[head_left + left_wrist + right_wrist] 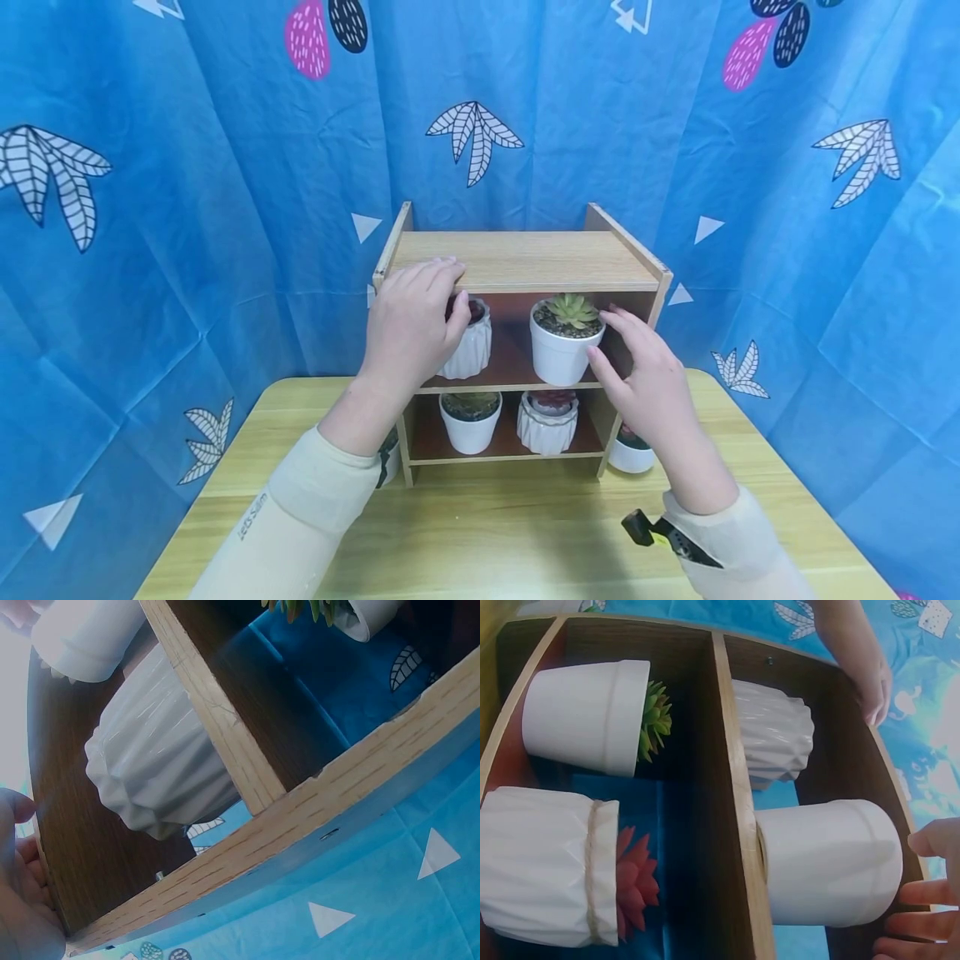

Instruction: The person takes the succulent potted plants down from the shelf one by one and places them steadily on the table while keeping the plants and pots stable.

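A small wooden shelf (pixel 525 260) holds several potted succulents. My left hand (pixel 416 321) rests on the left front of its top board, with the thumb by the front edge. Just beneath, partly hidden by that hand, is a white ridged pot (pixel 471 346). To its right in the same upper compartment stands a smooth white pot (pixel 564 354) with a green succulent (pixel 572 310). My right hand (pixel 651 371) is at this pot's right side, fingers spread and fingertips near the rim; contact is unclear.
The lower compartment holds another smooth white pot (pixel 471 429) and a ridged white pot (pixel 549 429) with a red succulent (pixel 636 881). One more pot (pixel 632 454) stands on the table (pixel 480 542) right of the shelf, another (pixel 390 462) left. Blue curtain (pixel 525 150) surrounds the table.
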`<move>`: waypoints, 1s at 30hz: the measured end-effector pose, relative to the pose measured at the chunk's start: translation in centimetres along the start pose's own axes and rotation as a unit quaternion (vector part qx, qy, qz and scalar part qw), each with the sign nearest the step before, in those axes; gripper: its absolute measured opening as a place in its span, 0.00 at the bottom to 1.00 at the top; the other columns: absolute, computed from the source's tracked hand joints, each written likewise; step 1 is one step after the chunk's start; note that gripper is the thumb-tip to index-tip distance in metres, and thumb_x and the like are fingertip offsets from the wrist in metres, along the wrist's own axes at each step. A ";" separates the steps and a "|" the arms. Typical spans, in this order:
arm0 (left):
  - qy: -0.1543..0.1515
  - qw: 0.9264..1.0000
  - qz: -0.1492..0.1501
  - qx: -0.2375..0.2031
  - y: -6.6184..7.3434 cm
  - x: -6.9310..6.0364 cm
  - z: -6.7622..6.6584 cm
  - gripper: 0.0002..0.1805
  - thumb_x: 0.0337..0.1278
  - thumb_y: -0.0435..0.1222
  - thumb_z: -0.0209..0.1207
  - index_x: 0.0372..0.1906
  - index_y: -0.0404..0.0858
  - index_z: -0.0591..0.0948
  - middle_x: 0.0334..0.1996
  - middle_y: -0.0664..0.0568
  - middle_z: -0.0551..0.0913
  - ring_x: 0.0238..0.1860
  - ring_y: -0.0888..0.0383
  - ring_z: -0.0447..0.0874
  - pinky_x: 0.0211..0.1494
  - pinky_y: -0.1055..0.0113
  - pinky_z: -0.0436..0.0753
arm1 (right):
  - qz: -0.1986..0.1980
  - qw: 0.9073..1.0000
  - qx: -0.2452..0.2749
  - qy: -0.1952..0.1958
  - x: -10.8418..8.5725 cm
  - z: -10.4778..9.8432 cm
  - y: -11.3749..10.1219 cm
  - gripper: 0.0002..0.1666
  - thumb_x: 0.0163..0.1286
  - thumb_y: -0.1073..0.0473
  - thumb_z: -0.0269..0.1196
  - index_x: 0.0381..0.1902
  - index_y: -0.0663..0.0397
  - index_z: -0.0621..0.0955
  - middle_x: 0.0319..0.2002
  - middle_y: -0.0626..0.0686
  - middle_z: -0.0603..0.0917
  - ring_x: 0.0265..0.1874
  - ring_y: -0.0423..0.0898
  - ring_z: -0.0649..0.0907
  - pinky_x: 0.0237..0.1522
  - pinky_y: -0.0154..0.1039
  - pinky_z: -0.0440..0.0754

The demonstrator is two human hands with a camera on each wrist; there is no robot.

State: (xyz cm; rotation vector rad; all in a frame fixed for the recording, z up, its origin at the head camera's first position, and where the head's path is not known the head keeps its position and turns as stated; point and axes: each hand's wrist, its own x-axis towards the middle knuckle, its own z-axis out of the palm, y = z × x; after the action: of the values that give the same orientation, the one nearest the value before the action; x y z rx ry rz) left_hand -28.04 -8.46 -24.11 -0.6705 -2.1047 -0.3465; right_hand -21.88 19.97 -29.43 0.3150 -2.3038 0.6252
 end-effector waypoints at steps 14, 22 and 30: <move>-0.010 1.000 -0.006 0.003 0.1 0.0 -0.2 0.21 0.68 0.43 0.53 0.59 0.39 0.83 0.59 0.47 0.83 0.61 0.49 0.80 0.67 0.54 0.74 | 0.052 0.998 0.014 -0.034 0.4 0.9 0.0 0.43 0.69 0.43 0.65 0.73 0.58 0.66 0.69 0.63 0.71 0.66 0.63 0.72 0.62 0.65 0.72; -0.012 1.000 -0.008 0.005 0.2 0.0 -0.3 0.21 0.68 0.44 0.54 0.59 0.39 0.82 0.59 0.46 0.83 0.61 0.49 0.80 0.66 0.54 0.75 | 0.088 0.993 0.043 -0.067 0.6 1.4 -0.2 0.51 0.67 0.39 0.65 0.77 0.57 0.58 0.70 0.66 0.69 0.62 0.64 0.77 0.61 0.62 0.74; -0.013 1.000 -0.006 0.007 0.2 0.0 -0.3 0.21 0.68 0.44 0.54 0.59 0.38 0.82 0.59 0.47 0.83 0.61 0.49 0.80 0.66 0.54 0.75 | 0.107 0.989 0.058 -0.079 0.7 2.4 0.3 0.59 0.63 0.34 0.67 0.79 0.55 0.53 0.71 0.65 0.67 0.60 0.63 0.78 0.59 0.60 0.77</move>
State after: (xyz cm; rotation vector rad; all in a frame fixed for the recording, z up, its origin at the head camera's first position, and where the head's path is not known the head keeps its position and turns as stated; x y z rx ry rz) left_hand -27.70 -8.43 -23.87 -0.6568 -2.1359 -0.3312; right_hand -23.87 18.89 -30.59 0.1776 -2.4788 0.8705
